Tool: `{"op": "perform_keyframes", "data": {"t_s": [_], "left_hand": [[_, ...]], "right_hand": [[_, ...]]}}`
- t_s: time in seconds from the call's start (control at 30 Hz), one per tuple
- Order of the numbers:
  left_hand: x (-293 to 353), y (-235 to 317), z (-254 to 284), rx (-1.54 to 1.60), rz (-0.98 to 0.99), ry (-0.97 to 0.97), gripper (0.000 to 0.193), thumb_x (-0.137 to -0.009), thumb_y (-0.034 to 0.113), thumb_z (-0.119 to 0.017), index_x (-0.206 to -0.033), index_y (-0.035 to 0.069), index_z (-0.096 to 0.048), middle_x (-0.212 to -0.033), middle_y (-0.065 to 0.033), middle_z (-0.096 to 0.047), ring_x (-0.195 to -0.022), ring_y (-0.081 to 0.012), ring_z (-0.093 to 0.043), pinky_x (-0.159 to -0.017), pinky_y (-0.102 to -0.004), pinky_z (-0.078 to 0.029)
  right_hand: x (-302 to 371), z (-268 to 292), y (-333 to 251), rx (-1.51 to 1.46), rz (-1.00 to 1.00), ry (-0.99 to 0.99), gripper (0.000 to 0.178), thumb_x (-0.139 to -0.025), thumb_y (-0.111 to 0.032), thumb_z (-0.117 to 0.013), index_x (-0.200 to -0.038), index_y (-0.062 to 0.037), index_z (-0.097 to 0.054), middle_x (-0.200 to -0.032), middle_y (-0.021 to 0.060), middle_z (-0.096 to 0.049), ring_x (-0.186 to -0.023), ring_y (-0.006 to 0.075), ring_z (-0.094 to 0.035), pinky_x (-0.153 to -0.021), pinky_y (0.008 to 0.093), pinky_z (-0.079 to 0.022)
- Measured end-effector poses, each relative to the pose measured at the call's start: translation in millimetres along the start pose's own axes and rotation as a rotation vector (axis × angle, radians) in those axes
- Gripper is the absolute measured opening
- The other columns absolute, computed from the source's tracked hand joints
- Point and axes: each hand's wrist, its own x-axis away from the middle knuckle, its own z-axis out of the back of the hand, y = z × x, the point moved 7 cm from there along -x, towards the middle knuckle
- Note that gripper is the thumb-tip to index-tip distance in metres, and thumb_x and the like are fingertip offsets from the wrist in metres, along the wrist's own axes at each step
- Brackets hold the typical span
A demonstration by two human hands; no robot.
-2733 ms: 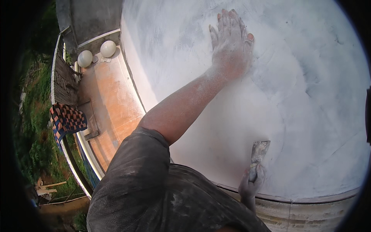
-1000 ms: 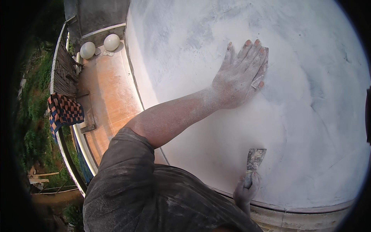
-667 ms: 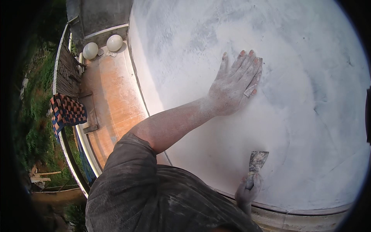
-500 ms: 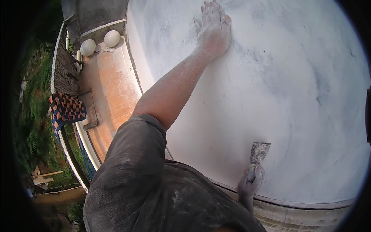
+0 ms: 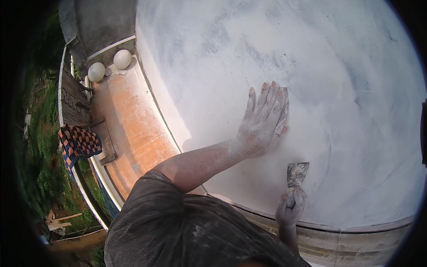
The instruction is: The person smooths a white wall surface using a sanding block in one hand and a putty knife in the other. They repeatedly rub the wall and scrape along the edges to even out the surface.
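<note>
A white, chalky wall (image 5: 320,120) with grey smears fills the right of the view. Against it my left hand (image 5: 260,127) lies flat, fingers stretched upward and coated in white dust. A thin greyish sheet of sandpaper (image 5: 283,107) is pinned under this hand; its edge shows between the index finger and thumb, and the rest is hidden. Lower right, my dusty right hand (image 5: 290,209) is closed around the handle of a putty knife (image 5: 297,175). The knife's blade points up, spattered with dried filler, close to the wall; whether it touches cannot be told.
An orange tiled floor (image 5: 133,120) dusted with white runs along the left, with two white globes (image 5: 122,59) at its far end. A railing (image 5: 62,89) borders it, with a checkered cloth (image 5: 79,144) hung over it. Beyond are green plants. A ledge (image 5: 338,229) runs below the wall.
My left hand has slid down the wall toward me, its elbow bending outward. The right hand with the putty knife has stayed nearly in place. The view has shifted slightly.
</note>
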Motion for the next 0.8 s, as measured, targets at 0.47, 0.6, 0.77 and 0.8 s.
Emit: {"op": "perform_keyframes", "data": {"t_s": [0.47,0.6,0.77,0.8], "left_hand": [[25.8,93.5,-13.9,-0.023,-0.156,0.049,0.069,-0.103,0.03,-0.046,-0.155,-0.007,-0.02,-0.16,-0.0337,-0.016,-0.151,-0.0513,-0.008,-0.114,-0.0733,-0.003],[-3.7,91.3,-3.4,0.116,0.136,0.275,0.07,-0.104,0.027,-0.044,-0.155,-0.011,-0.014,-0.16,-0.0362,-0.012,-0.15,-0.053,-0.006,-0.114,-0.0735,-0.006],[82.8,187.7,-50.4,0.126,-0.11,-0.007,0.07,-0.106,0.029,-0.038,-0.154,-0.013,-0.009,-0.161,-0.0356,-0.005,-0.151,-0.0515,0.0,-0.115,-0.072,-0.001],[87.4,182.8,-51.4,0.051,-0.096,-0.077,0.07,-0.106,0.029,-0.037,-0.154,-0.013,-0.009,-0.162,-0.035,-0.004,-0.151,-0.0512,0.001,-0.116,-0.0717,0.0]], "right_hand": [[83.8,36.1,11.4,-0.112,-0.189,0.01,0.063,-0.074,0.002,-0.074,-0.131,-0.005,-0.05,-0.105,0.0192,-0.061,-0.087,0.0362,-0.061,-0.076,0.0449,-0.05],[103.2,63.9,28.3,-0.285,-0.303,0.087,0.067,-0.074,0.004,-0.072,-0.135,-0.0065,-0.048,-0.105,0.0188,-0.061,-0.087,0.0349,-0.06,-0.076,0.0437,-0.05],[110.9,77.5,26.7,-0.353,-0.167,0.029,0.057,-0.09,0.006,-0.064,-0.141,0.0006,-0.038,-0.115,0.0154,-0.049,-0.09,0.0189,-0.054,-0.077,0.0311,-0.049],[112.3,79.5,26.4,-0.36,-0.138,0.035,0.058,-0.09,0.007,-0.063,-0.142,-0.0004,-0.038,-0.114,0.0151,-0.049,-0.089,0.0188,-0.054,-0.076,0.0311,-0.049]]}}
